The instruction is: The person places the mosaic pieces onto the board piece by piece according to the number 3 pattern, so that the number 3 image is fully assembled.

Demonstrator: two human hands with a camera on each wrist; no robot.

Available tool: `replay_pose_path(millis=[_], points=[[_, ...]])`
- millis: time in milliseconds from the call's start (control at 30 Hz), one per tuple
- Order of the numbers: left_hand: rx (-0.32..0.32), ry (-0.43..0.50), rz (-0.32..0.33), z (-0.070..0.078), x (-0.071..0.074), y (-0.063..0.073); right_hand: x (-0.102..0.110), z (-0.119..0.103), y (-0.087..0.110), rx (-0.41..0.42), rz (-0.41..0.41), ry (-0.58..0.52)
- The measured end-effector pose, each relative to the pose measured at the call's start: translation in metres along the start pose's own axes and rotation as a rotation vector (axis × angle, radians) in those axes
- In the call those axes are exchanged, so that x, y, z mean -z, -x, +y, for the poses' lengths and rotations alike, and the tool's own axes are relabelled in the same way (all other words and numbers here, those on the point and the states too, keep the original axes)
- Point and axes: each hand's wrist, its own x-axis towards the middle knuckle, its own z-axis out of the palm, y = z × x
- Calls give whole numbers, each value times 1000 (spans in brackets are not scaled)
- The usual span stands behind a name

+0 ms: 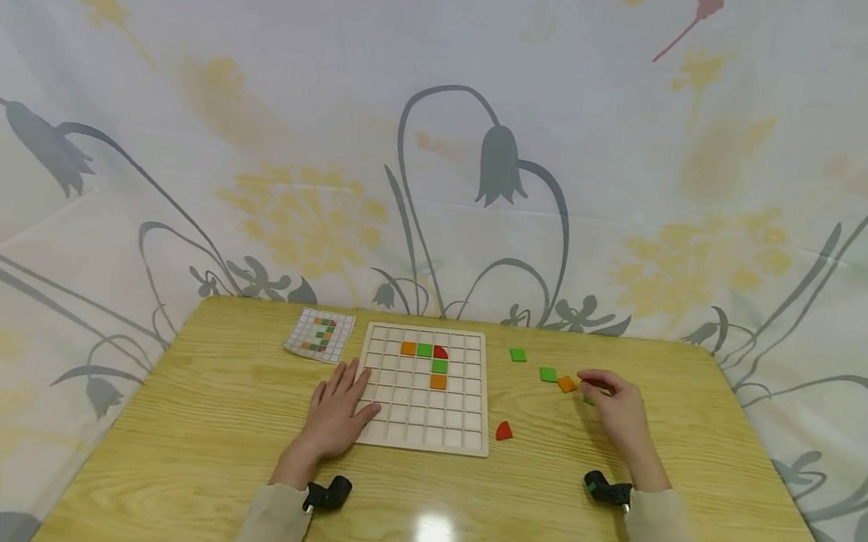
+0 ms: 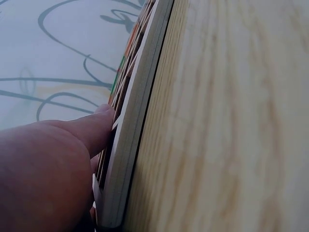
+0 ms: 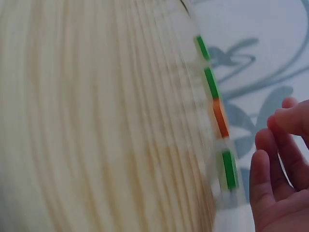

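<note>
My left hand (image 1: 334, 414) lies spread at the left edge of a wooden grid board (image 1: 395, 418), its fingers over the rim; in the left wrist view the thumb (image 2: 94, 126) touches the board's side. On the board's upper part sit two orange squares, two green squares and a red quarter-round tile (image 1: 440, 352). Over the loose tiles at right, my right hand (image 1: 623, 411) hovers with fingers loosely bent, thumb and forefinger close together and no tile visible between them. Nearest it are an orange square (image 1: 565, 383) and a green tile (image 1: 588, 401) partly hidden by the hand.
A paper pattern card (image 1: 336, 344) with a coloured grid lies behind the left hand. Two more green squares, one nearer (image 1: 548, 375) and one farther back (image 1: 518, 355), lie right of the board. A red quarter-round piece (image 1: 504, 430) is near its right edge. A flowered curtain (image 1: 435, 246) rises behind the table.
</note>
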Motion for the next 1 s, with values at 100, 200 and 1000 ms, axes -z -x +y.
replay_pose_path(millis=[100, 200, 1000], points=[[-3, 8, -5, -1, -1, -1, 16, 5, 5, -2, 27, 60], [-12, 19, 4, -1, -1, 0, 26, 8, 7, -2, 36, 125], [10, -11, -17, 0, -1, -1, 34, 23, 4, -37, -89, 180]])
